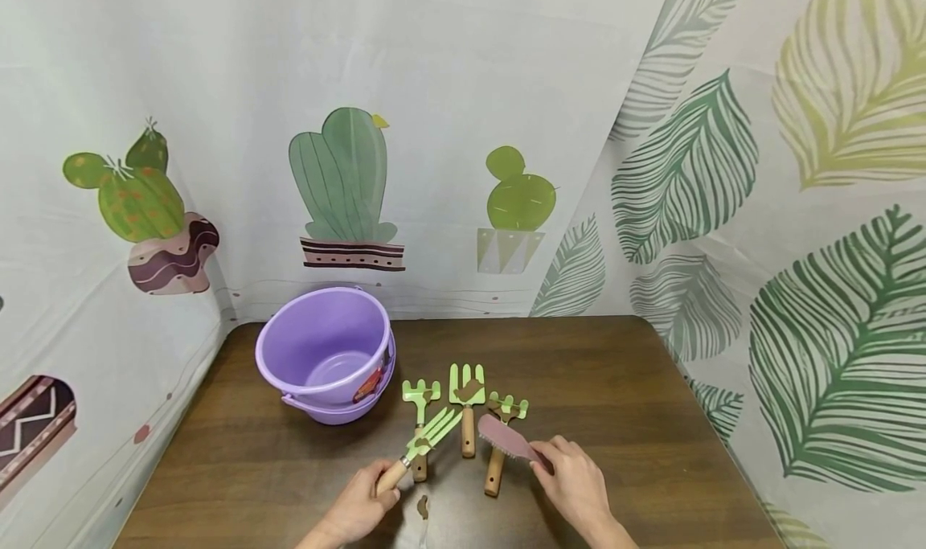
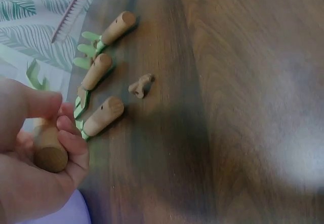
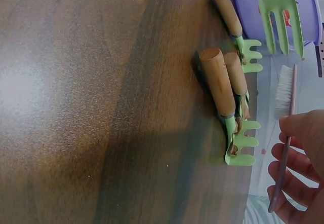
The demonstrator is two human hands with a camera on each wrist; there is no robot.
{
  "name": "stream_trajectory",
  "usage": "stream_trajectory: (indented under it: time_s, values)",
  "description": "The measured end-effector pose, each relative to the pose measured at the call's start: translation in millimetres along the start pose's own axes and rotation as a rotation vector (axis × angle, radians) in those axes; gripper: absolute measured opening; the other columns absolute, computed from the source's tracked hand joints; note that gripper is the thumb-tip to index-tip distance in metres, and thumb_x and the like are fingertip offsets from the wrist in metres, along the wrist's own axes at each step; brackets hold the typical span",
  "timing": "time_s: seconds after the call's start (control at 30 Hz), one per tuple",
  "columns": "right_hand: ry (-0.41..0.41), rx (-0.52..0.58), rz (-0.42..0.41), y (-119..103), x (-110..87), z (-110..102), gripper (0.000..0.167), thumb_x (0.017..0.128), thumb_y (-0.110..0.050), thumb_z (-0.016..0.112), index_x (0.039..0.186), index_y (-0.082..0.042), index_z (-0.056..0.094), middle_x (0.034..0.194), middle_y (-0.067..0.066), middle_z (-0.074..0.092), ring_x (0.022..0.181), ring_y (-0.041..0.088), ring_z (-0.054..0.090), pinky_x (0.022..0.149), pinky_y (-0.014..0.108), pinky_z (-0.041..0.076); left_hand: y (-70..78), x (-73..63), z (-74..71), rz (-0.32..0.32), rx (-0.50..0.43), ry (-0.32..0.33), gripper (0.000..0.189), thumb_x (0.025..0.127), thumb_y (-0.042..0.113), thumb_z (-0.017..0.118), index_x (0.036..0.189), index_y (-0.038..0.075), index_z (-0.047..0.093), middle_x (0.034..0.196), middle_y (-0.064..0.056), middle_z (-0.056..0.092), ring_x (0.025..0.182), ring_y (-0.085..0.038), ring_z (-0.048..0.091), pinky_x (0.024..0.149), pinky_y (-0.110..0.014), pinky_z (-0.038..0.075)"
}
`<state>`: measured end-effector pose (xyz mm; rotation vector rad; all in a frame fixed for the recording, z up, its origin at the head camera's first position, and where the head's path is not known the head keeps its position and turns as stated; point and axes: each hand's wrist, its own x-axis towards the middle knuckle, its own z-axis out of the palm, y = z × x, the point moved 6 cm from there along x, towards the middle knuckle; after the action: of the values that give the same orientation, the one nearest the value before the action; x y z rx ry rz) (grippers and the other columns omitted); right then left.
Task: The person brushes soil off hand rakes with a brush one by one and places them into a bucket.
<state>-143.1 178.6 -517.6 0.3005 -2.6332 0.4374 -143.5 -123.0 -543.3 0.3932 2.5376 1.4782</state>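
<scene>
My left hand (image 1: 359, 504) grips the wooden handle of a green garden fork (image 1: 434, 432), tines pointing up and right, with a brown smear near their base. Between thumb and fingers my right hand (image 1: 573, 485) holds a pink brush (image 1: 506, 436), whose pale bristles (image 3: 283, 92) show in the right wrist view. On the table below lie a small green rake (image 1: 421, 396), a second green fork (image 1: 468, 387) and another green rake (image 1: 496, 469), all wooden-handled and carrying brown lumps. The brush overlaps that last rake's handle in the head view.
A purple bucket (image 1: 325, 356) stands at the back left of the brown wooden table (image 1: 615, 388). A loose brown lump (image 2: 141, 85) lies near the tool handles. Behind the table hangs a cloth (image 1: 448, 67) printed with cacti and leaves.
</scene>
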Motion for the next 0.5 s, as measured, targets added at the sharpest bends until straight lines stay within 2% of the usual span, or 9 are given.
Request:
stream_trajectory:
  time_s: [0.17,0.4,0.5]
  values:
    - [-0.004,-0.004,-0.001,0.0,-0.2,-0.5,0.027,0.063,-0.021,0.082,0.088,-0.023,0.07,0.073,-0.015,0.056,0.062,0.003,0.049,0.049,0.022,0.041,0.6,0.4,-2.7,-0.005,0.048,0.067,0.015,0.083,0.011,0.064,0.094,0.004,0.058,0.07,0.004,0.051,0.059,0.001,0.043,0.055,-0.02,0.038]
    - [-0.001,-0.003,-0.002,0.1,-0.1,-0.6,0.027,0.063,-0.021,0.082,0.087,-0.023,0.07,0.072,-0.015,0.055,0.062,0.003,0.048,0.05,0.022,0.04,1.8,1.1,-2.2,-0.014,0.032,0.055,0.005,0.086,0.012,0.058,0.088,0.007,0.059,0.069,0.007,0.053,0.058,0.001,0.043,0.054,-0.02,0.038]
    - [0.001,-0.004,-0.002,-0.1,-0.1,-1.0,0.027,0.063,-0.021,0.082,0.087,-0.023,0.07,0.072,-0.015,0.055,0.062,0.003,0.048,0.05,0.022,0.041,2.2,0.6,-3.3,-0.012,0.058,0.083,0.004,0.083,0.012,0.061,0.087,0.01,0.061,0.072,0.006,0.052,0.06,0.001,0.043,0.056,-0.019,0.038]
